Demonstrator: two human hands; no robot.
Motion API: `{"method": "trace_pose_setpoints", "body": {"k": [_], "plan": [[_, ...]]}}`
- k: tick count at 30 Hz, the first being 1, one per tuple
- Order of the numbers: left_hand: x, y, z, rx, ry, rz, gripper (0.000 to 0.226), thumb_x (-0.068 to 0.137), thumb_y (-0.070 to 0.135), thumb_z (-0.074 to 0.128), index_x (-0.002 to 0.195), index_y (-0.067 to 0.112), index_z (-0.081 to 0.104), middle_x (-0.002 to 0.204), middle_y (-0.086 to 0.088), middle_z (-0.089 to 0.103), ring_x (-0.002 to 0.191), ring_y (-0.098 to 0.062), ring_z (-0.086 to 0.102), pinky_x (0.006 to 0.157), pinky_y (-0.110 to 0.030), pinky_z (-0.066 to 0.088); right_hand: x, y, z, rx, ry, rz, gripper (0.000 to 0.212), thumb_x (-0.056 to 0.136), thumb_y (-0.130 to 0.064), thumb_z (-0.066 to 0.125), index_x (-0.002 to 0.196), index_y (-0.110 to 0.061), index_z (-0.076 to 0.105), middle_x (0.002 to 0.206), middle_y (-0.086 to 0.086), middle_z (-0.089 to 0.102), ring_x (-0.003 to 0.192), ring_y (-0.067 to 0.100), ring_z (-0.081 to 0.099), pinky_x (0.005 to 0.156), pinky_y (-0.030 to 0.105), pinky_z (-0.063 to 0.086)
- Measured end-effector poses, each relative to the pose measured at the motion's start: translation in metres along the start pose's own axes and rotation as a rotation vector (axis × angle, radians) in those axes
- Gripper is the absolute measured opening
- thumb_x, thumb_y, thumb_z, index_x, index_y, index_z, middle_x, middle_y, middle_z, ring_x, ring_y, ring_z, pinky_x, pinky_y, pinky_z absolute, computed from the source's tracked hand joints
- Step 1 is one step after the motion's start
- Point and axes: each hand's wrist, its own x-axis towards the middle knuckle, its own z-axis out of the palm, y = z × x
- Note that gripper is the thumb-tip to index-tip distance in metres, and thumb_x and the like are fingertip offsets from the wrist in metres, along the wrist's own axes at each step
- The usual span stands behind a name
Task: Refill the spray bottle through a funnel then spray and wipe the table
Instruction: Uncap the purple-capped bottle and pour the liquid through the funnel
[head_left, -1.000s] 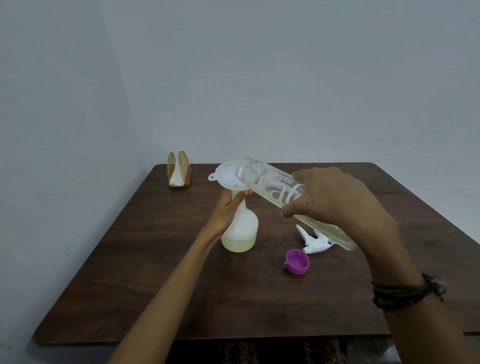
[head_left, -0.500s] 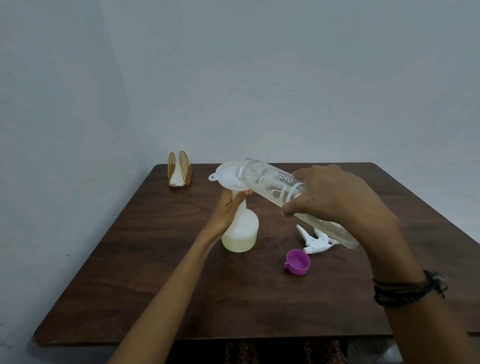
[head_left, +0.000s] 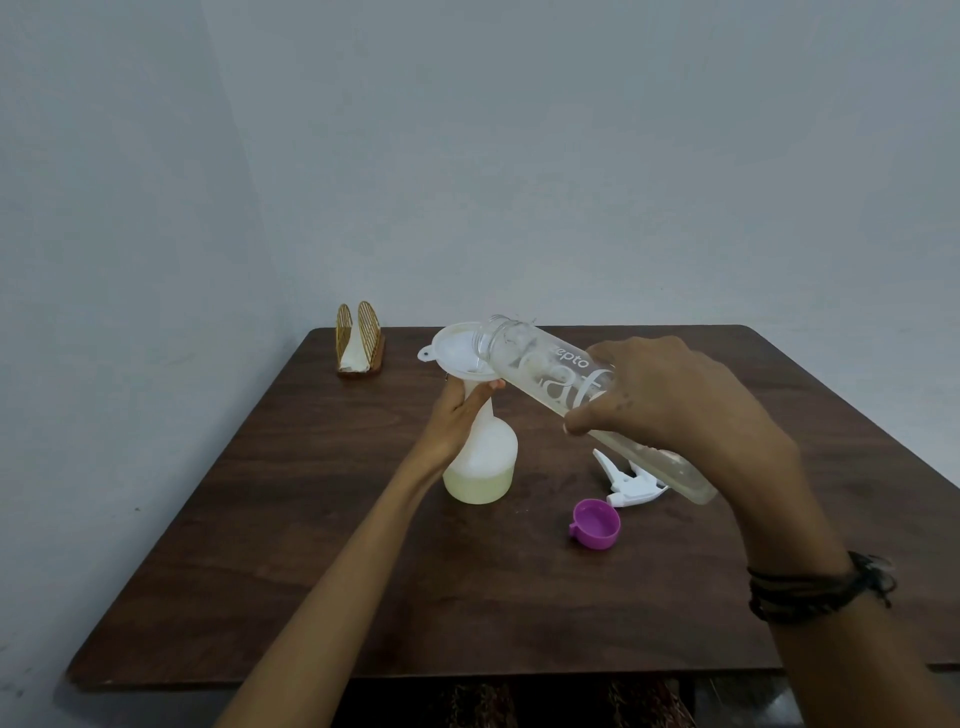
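A white translucent spray bottle (head_left: 485, 462) stands on the dark wooden table (head_left: 311, 545), with pale yellowish liquid in its lower part. A white funnel (head_left: 460, 353) sits in its neck. My left hand (head_left: 457, 415) grips the bottle's neck just under the funnel. My right hand (head_left: 675, 410) holds a clear bottle (head_left: 545, 374) with white lettering, tipped down to the left, its open mouth over the funnel bowl. The white trigger sprayer head (head_left: 626, 480) lies on the table behind the purple cap (head_left: 596, 522).
A gold wire napkin holder (head_left: 358, 338) with white napkins stands at the table's far left corner. Grey walls close off the left and back. The table's front edge runs along the bottom of the view.
The clear bottle has tipped a little further, its rear end rising slightly. The left hand and spray bottle stay put.
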Motion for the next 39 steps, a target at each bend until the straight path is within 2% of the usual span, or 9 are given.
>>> {"method": "trace_pose_setpoints", "body": {"k": [10,14,18,22,26,29,32,36,39], "plan": [[0.001,-0.004,-0.001,-0.013,-0.022,0.025,0.03,0.099,0.01,0.04,0.102,0.039,0.042,0.106,0.027,0.046,0.089,0.031,0.046,0.075,0.007,0.035,-0.005,0.011,0.019,0.055,0.021,0.019,0.05,0.074,-0.05,0.067,0.115,-0.024,0.053,0.091,-0.006,0.052,0.078,0.017,0.048,0.055,0.026,0.032],[0.001,-0.006,-0.002,-0.002,-0.025,0.044,0.03,0.1,0.012,0.038,0.105,0.041,0.043,0.109,0.027,0.046,0.097,0.02,0.045,0.079,0.006,0.036,-0.005,0.02,0.039,0.119,-0.021,0.023,0.057,0.074,-0.051,0.068,0.118,-0.02,0.048,0.107,-0.001,0.059,0.086,0.02,0.055,0.066,0.03,0.038],[0.004,-0.011,-0.003,-0.012,-0.015,0.056,0.025,0.099,0.017,0.041,0.119,0.031,0.045,0.123,0.008,0.053,0.117,-0.007,0.05,0.098,-0.018,0.04,-0.002,0.027,0.061,0.33,-0.091,-0.013,0.045,0.07,-0.046,0.073,0.098,-0.022,0.048,0.088,-0.008,0.059,0.076,0.01,0.058,0.063,0.026,0.046],[0.008,-0.017,-0.004,-0.012,-0.008,0.041,0.018,0.095,0.025,0.049,0.113,0.029,0.054,0.12,0.005,0.059,0.12,-0.016,0.052,0.103,-0.033,0.041,-0.002,0.028,0.081,0.617,-0.05,-0.018,0.048,0.068,-0.034,0.079,0.103,-0.02,0.049,0.091,-0.01,0.064,0.08,0.004,0.061,0.069,0.021,0.051],[0.011,-0.023,-0.005,0.047,-0.02,0.021,0.057,0.084,0.046,0.053,0.133,0.016,0.048,0.131,0.001,0.056,0.121,-0.01,0.051,0.099,-0.025,0.041,-0.003,0.025,0.098,0.814,0.049,0.009,0.051,0.068,-0.026,0.082,0.104,-0.018,0.047,0.092,-0.007,0.065,0.083,0.006,0.063,0.067,0.018,0.049],[0.015,-0.026,-0.009,0.076,-0.031,0.001,0.05,0.092,0.036,0.053,0.135,0.013,0.045,0.132,-0.001,0.056,0.121,-0.009,0.05,0.094,-0.018,0.039,-0.005,0.026,0.111,0.911,0.102,-0.011,0.052,0.068,-0.023,0.082,0.105,-0.017,0.046,0.096,-0.005,0.065,0.088,0.008,0.064,0.074,0.024,0.052],[0.013,-0.03,-0.012,0.087,-0.021,-0.019,0.039,0.091,0.031,0.056,0.125,0.013,0.05,0.126,-0.005,0.057,0.116,-0.014,0.053,0.091,-0.025,0.039,-0.006,0.025,0.122,0.961,0.136,-0.021,0.051,0.068,-0.02,0.082,0.105,-0.017,0.046,0.097,-0.006,0.066,0.088,0.002,0.064,0.076,0.023,0.054],[-0.006,-0.03,-0.017,0.029,0.075,-0.02,0.053,0.086,0.029,0.064,0.13,0.024,0.035,0.133,0.003,0.044,0.12,-0.01,0.045,0.09,-0.022,0.04,-0.006,0.025,0.132,0.994,0.126,-0.035,0.054,0.068,-0.018,0.083,0.108,-0.018,0.046,0.103,-0.003,0.066,0.096,0.009,0.064,0.085,0.033,0.055],[-0.033,-0.036,-0.019,0.021,0.402,-0.049,0.056,0.085,0.021,0.066,0.133,0.021,0.037,0.132,0.005,0.042,0.122,-0.009,0.041,0.098,-0.027,0.036,-0.008,0.026,0.142,1.008,0.105,-0.047,0.05,0.067,-0.018,0.083,0.102,-0.023,0.048,0.098,-0.006,0.067,0.092,0.009,0.066,0.085,0.039,0.055]]}}
